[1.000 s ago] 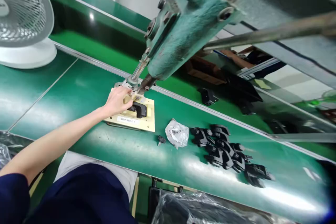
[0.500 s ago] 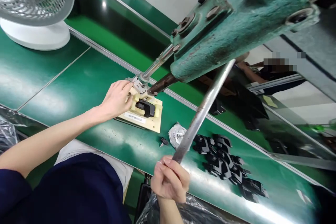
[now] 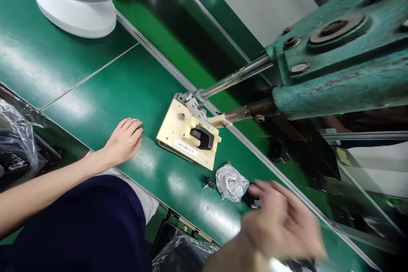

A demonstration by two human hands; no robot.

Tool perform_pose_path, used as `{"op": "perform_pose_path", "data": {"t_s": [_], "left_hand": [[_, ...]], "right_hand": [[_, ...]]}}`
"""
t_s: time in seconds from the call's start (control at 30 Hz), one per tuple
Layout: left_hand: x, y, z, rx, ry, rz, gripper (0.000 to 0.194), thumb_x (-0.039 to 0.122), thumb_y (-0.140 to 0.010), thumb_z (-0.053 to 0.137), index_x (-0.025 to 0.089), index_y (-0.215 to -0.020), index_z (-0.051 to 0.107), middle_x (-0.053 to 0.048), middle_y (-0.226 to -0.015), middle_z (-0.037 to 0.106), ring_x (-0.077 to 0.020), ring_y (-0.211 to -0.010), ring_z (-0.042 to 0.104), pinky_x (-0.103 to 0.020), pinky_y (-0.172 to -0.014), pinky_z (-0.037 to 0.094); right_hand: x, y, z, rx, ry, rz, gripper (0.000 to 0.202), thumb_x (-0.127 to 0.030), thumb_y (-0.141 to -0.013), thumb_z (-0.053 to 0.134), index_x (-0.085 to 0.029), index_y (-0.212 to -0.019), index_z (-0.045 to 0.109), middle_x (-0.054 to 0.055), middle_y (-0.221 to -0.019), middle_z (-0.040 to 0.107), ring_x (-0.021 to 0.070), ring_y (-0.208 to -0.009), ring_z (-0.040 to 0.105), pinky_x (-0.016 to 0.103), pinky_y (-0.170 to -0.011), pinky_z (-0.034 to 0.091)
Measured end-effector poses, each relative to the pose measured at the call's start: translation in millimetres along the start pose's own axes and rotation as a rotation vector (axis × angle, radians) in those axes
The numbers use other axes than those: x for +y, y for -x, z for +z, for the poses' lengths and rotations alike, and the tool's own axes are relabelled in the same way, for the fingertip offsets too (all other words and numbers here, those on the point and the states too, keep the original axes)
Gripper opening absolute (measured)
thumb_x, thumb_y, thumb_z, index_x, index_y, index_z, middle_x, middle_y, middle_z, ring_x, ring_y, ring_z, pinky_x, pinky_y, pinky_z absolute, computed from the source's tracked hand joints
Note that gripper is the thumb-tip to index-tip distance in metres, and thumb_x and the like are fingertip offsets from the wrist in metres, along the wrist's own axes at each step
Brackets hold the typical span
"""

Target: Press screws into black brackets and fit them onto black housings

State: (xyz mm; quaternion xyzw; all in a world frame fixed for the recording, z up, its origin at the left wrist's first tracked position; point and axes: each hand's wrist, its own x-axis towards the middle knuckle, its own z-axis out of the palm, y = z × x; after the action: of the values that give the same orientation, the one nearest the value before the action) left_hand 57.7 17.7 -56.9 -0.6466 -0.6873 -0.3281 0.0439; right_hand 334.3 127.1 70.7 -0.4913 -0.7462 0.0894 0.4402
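My left hand [image 3: 127, 139] lies on the green table to the left of the cream fixture, fingers stretched out and holding nothing. A black curved plastic part [image 3: 204, 137] sits in the cream fixture [image 3: 168, 125], under the rods of a green lever press [image 3: 338, 80]. My right hand [image 3: 283, 221] is blurred by motion at the lower right, its fingers apart and nothing visible in them. It hovers over the black parts and hides most of them. Near its fingertips is a clear plastic bag [image 3: 232, 182] with printing on it.
A small black knob-like piece [image 3: 209, 183] lies beside the bag. At the upper left stands a white fan [image 3: 76, 12]. A metal rail [image 3: 159, 57] runs along the table's far edge. Plastic-lined containers [image 3: 183, 250] are below the near edge.
My right hand has let go of the press's metal lever and moved right, over the black parts. My left hand has left the fixture and come down on the table. The view has shifted.
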Motion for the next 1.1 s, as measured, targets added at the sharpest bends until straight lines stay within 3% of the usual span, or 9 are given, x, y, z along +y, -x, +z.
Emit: {"op": "perform_pose_path", "data": {"t_s": [0.13, 0.23, 0.47, 0.7, 0.8, 0.87, 0.93, 1.03, 1.1], "left_hand": [[-3.9, -2.7, -3.8, -0.008, 0.007, 0.023, 0.019, 0.013, -0.085, 0.045, 0.01, -0.092, 0.063, -0.017, -0.109, 0.063, -0.0274, -0.104, 0.057, -0.048, -0.097, 0.046], [-4.5, -3.9, -3.6, -0.021, 0.017, 0.01, 0.019, 0.013, -0.085, 0.045, 0.011, -0.092, 0.063, -0.017, -0.109, 0.063, -0.0274, -0.105, 0.057, -0.049, -0.098, 0.046], [9.0, -3.1, -7.3, -0.011, 0.344, -0.143, 0.022, 0.014, -0.084, 0.046, 0.015, -0.095, 0.065, -0.013, -0.103, 0.067, -0.0253, -0.1, 0.061, -0.048, -0.095, 0.049], [60.4, 11.2, -42.9, -0.332, 1.523, -0.724, 0.036, 0.029, -0.084, 0.064, 0.02, -0.118, 0.059, -0.01, -0.105, 0.067, -0.0206, -0.093, 0.065, -0.037, -0.083, 0.055], [68.4, 6.0, -48.0, -0.353, 1.697, -0.822, 0.044, 0.029, -0.075, 0.074, 0.021, -0.116, 0.06, -0.007, -0.101, 0.066, -0.0185, -0.088, 0.063, -0.034, -0.08, 0.054], [69.7, 3.0, -47.1, -0.308, 1.652, -0.827, 0.04, 0.026, -0.072, 0.077, 0.02, -0.108, 0.064, -0.005, -0.094, 0.065, -0.0153, -0.083, 0.061, -0.029, -0.076, 0.053], [70.6, 2.7, -45.3, -0.235, 1.587, -0.798, 0.039, 0.025, -0.069, 0.079, 0.019, -0.105, 0.064, -0.004, -0.091, 0.065, -0.0138, -0.081, 0.06, -0.025, -0.074, 0.051], [73.6, 6.6, -43.3, -0.153, 1.497, -0.743, 0.043, 0.027, -0.068, 0.079, 0.018, -0.105, 0.061, -0.005, -0.091, 0.064, -0.0146, -0.082, 0.059, -0.024, -0.072, 0.05], [76.1, 9.7, -42.9, -0.124, 1.45, -0.713, 0.043, 0.027, -0.069, 0.078, 0.019, -0.107, 0.059, -0.006, -0.092, 0.064, -0.0153, -0.083, 0.059, -0.025, -0.073, 0.051]], "right_hand": [[7.7, -19.5, 50.3, -0.537, 0.263, -0.23, 0.047, -0.044, -0.083, 0.057, -0.018, -0.123, 0.057, 0.014, -0.123, 0.06, 0.0303, -0.115, 0.058, 0.049, -0.095, 0.051], [23.3, -39.0, 65.4, -0.727, 0.286, -0.345, 0.049, -0.045, -0.085, 0.054, -0.015, -0.124, 0.055, 0.017, -0.125, 0.059, 0.0315, -0.121, 0.053, 0.051, -0.099, 0.047], [3.5, -62.0, 43.2, -0.671, 0.009, -0.334, 0.047, -0.044, -0.076, 0.07, -0.019, -0.114, 0.058, 0.012, -0.11, 0.062, 0.026, -0.102, 0.06, 0.043, -0.089, 0.051], [-26.8, 32.0, 35.2, -0.565, -0.264, -0.415, 0.053, -0.015, -0.078, 0.065, -0.025, -0.128, 0.05, 0.01, -0.111, 0.061, 0.0225, -0.102, 0.06, 0.039, -0.084, 0.055], [-27.4, 72.4, 46.4, -0.507, -0.301, -0.481, 0.067, -0.003, -0.076, 0.059, -0.029, -0.136, 0.045, 0.009, -0.12, 0.06, 0.0243, -0.109, 0.059, 0.044, -0.088, 0.055], [-29.7, 94.4, 53.0, -0.404, -0.353, -0.32, 0.071, -0.001, -0.075, 0.06, -0.03, -0.138, 0.043, 0.01, -0.127, 0.057, 0.0257, -0.117, 0.056, 0.047, -0.093, 0.053], [-34.8, 112.0, 57.7, -0.33, -0.516, 0.047, 0.066, -0.006, -0.08, 0.06, -0.029, -0.139, 0.042, 0.011, -0.131, 0.055, 0.0246, -0.116, 0.057, 0.044, -0.093, 0.053], [-43.9, 127.4, 62.3, -0.443, -0.955, 0.588, 0.046, -0.025, -0.087, 0.057, -0.024, -0.133, 0.049, 0.013, -0.121, 0.061, 0.0233, -0.101, 0.065, 0.042, -0.084, 0.058], [-48.2, 129.7, 65.8, -0.541, -1.21, 0.77, 0.04, -0.037, -0.087, 0.057, -0.022, -0.124, 0.058, 0.012, -0.112, 0.065, 0.0231, -0.097, 0.066, 0.043, -0.086, 0.057]]}}
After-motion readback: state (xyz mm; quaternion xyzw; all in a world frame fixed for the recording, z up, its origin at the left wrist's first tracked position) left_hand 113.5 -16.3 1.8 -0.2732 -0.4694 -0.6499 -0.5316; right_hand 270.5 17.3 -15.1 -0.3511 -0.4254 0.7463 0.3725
